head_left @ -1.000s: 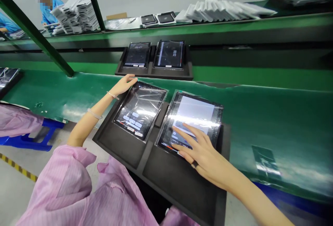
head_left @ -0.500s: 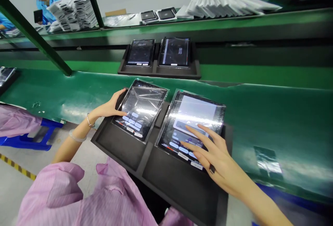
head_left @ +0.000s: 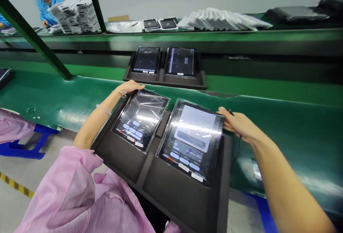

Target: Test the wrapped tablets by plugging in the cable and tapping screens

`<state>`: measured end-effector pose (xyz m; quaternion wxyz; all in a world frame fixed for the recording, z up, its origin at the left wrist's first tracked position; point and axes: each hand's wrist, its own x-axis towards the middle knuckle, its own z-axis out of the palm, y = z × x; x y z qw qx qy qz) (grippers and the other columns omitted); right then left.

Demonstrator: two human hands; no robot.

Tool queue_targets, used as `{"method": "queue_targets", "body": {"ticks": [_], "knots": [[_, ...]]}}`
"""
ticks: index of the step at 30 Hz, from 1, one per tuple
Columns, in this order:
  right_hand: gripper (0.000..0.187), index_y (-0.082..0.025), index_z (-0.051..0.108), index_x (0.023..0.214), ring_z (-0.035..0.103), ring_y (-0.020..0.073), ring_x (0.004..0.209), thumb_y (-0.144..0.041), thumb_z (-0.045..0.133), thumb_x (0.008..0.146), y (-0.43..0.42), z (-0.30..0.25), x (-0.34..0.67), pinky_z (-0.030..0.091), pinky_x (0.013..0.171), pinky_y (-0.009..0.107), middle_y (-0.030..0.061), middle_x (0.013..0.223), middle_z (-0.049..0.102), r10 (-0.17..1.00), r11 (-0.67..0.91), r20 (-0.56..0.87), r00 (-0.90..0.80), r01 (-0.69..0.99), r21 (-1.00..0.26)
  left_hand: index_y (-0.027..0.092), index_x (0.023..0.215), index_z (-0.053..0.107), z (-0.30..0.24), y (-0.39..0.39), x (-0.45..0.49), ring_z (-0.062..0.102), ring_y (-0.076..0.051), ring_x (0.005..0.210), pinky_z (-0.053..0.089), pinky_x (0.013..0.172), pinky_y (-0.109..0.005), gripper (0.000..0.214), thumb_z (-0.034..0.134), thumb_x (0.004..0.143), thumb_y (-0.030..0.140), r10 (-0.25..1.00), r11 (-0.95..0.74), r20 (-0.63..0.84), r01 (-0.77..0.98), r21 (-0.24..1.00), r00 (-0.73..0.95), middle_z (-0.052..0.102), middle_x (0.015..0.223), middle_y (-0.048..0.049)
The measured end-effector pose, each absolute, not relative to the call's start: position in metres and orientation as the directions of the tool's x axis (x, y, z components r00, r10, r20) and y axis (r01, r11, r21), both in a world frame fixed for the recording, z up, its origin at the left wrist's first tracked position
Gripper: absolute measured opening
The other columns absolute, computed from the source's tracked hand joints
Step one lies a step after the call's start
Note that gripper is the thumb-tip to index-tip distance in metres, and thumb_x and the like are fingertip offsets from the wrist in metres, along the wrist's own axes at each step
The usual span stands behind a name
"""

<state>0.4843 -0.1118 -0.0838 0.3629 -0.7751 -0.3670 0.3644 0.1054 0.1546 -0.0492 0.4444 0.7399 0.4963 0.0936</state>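
Observation:
A black foam tray [head_left: 171, 193] lies before me on the green belt and holds two lit tablets wrapped in clear film. My left hand [head_left: 129, 87] rests curled over the top left corner of the left tablet [head_left: 140, 118]. My right hand [head_left: 238, 125] grips the upper right edge of the right tablet [head_left: 191, 140], fingers closed against its side. Both screens show round blue buttons.
A second black tray [head_left: 164, 79] with two more lit tablets sits further back on the belt. Stacks of white packets [head_left: 225, 19] and small dark devices lie on the upper shelf. A green post [head_left: 34, 38] slants at left. A person in blue works at far left.
My right hand left the right tablet's screen and moved up to its right edge. My left hand went from the left tablet's side back up to its top corner.

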Motion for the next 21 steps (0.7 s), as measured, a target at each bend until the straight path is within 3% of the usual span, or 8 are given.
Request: {"method": "queue_targets", "body": {"ticks": [5, 9, 11, 15, 21], "knots": [[0.060, -0.024, 0.054, 0.077, 0.014, 0.0103, 0.046, -0.083, 0.067, 0.078, -0.111, -0.099, 0.487, 0.008, 0.049, 0.030, -0.0073, 0.049, 0.020, 0.797, -0.529, -0.463, 0.389, 0.079, -0.845, 0.016, 0.068, 0.067, -0.050, 0.167, 0.111, 0.062, -0.019, 0.066, 0.050, 0.072, -0.036, 0.038, 0.080, 0.081, 0.048, 0.793, 0.022, -0.444, 0.709, 0.704, 0.417, 0.067, 0.073, -0.0074], [0.058, -0.024, 0.055, 0.074, 0.017, 0.0096, 0.044, -0.068, 0.092, 0.061, -0.115, -0.104, 0.490, 0.007, 0.049, 0.030, -0.0065, 0.045, 0.025, 0.743, -0.584, -0.535, 0.402, -0.001, -0.812, 0.015, 0.063, 0.063, -0.062, 0.180, 0.122, 0.068, -0.026, 0.078, 0.051, 0.076, -0.037, 0.038, 0.088, 0.072, 0.042, 0.780, 0.067, -0.519, 0.778, 0.624, 0.350, 0.068, 0.072, -0.0103], [0.057, -0.024, 0.050, 0.064, 0.017, 0.0094, 0.042, -0.064, 0.091, 0.066, -0.113, -0.106, 0.492, 0.007, 0.049, 0.031, -0.0046, 0.043, 0.027, 0.723, -0.606, -0.566, 0.396, -0.030, -0.795, 0.015, 0.059, 0.061, -0.068, 0.186, 0.127, 0.069, -0.029, 0.084, 0.050, 0.079, -0.038, 0.040, 0.090, 0.070, 0.041, 0.783, 0.058, -0.526, 0.804, 0.592, 0.331, 0.067, 0.068, -0.0106], [0.067, -0.024, 0.034, 0.046, 0.019, 0.0098, 0.038, -0.049, 0.073, 0.094, -0.105, -0.105, 0.491, 0.009, 0.047, 0.034, -0.0002, 0.039, 0.026, 0.653, -0.684, -0.649, 0.391, -0.066, -0.727, 0.015, 0.060, 0.061, -0.076, 0.192, 0.132, 0.068, -0.030, 0.085, 0.050, 0.077, -0.037, 0.038, 0.086, 0.075, 0.040, 0.806, 0.022, -0.497, 0.823, 0.568, 0.322, 0.063, 0.064, -0.0099], [0.058, -0.021, 0.047, 0.051, 0.016, 0.0077, 0.036, -0.038, 0.060, 0.105, -0.092, -0.098, 0.488, 0.008, 0.045, 0.031, -0.0054, 0.039, 0.024, 0.672, -0.703, -0.645, 0.363, 0.039, -0.710, 0.011, 0.070, 0.066, -0.081, 0.196, 0.131, 0.069, -0.030, 0.088, 0.051, 0.078, -0.037, 0.037, 0.079, 0.084, 0.042, 0.827, -0.112, -0.427, 0.852, 0.511, 0.365, 0.067, 0.074, -0.0138]]}}
